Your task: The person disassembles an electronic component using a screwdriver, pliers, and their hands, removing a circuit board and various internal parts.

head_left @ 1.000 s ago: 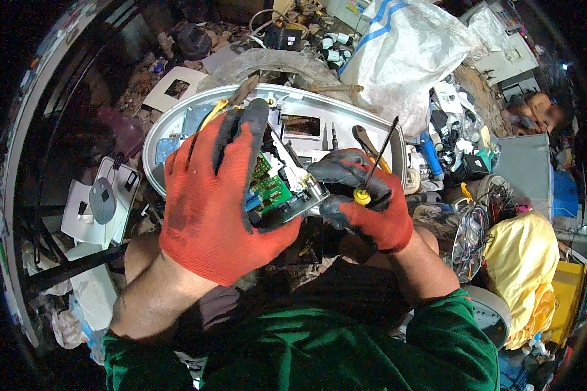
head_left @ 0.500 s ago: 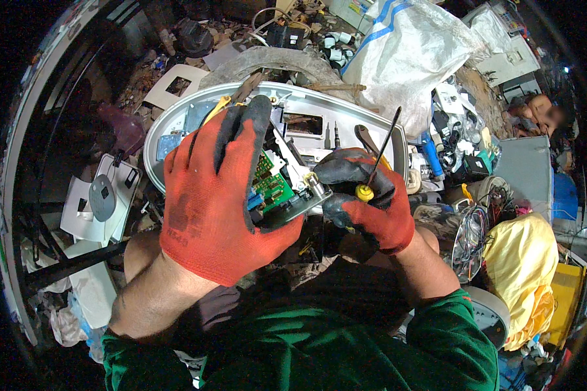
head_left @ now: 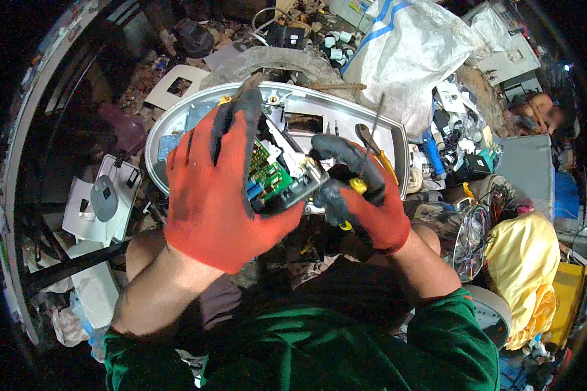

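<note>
My left hand (head_left: 212,195), in a red glove with dark palm coating, is closed around an electronic assembly with a green circuit board (head_left: 272,174) and a metal shaft at its right end. My right hand (head_left: 378,212), gloved alike, has a yellow-handled screwdriver (head_left: 358,186) tucked in its fingers, its blurred shaft pointing up and away. The right thumb and fingertips are by the metal shaft of the assembly; contact is hard to tell. Both hands are over the near part of a white rounded plastic housing (head_left: 398,127).
Inside the housing, an adjustable wrench (head_left: 365,135) lies beside my right hand. Beyond stands a large white sack (head_left: 417,58). Scrap plastic panels (head_left: 91,208) are at left; tangled wires (head_left: 469,234) and a yellow sack (head_left: 522,260) at right. Another person (head_left: 535,111) sits at far right.
My right fingers have shifted on the screwdriver, and the index finger has lifted. The screwdriver has tilted and is blurred by motion. The assembly has turned slightly in my left hand.
</note>
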A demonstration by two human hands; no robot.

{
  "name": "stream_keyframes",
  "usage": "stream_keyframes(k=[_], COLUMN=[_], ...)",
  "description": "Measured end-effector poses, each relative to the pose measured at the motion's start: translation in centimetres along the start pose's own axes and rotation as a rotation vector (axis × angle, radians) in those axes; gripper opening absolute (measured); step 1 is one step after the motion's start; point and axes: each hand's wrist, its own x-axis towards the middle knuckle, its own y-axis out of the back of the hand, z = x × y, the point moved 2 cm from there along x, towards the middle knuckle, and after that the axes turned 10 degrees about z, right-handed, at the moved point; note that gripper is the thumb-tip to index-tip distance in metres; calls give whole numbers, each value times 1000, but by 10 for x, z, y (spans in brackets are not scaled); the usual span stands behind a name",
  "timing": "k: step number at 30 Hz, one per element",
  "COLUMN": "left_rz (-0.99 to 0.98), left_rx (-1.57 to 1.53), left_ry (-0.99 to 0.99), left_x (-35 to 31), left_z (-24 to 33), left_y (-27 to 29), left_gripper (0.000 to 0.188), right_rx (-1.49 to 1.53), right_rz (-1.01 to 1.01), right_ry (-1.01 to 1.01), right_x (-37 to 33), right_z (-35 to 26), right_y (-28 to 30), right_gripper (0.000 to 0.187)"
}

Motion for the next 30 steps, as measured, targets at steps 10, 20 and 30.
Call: stream_keyframes(k=[10, 20, 30], left_rz=[35, -237, -194], left_rx=[-356, -608, -973], left_ry=[221, 472, 633], left_x=[8, 8, -2], left_z=[-6, -11, -52], left_y=[-29, -43, -71], left_gripper=[107, 55, 49], right_rx=[119, 158, -183], right_rz=[218, 189, 204], right_ry=[-44, 57, 211], right_x=[18, 42, 20], right_z=[13, 25, 23], right_y=[-13, 6, 37], right_gripper=[48, 46, 42])
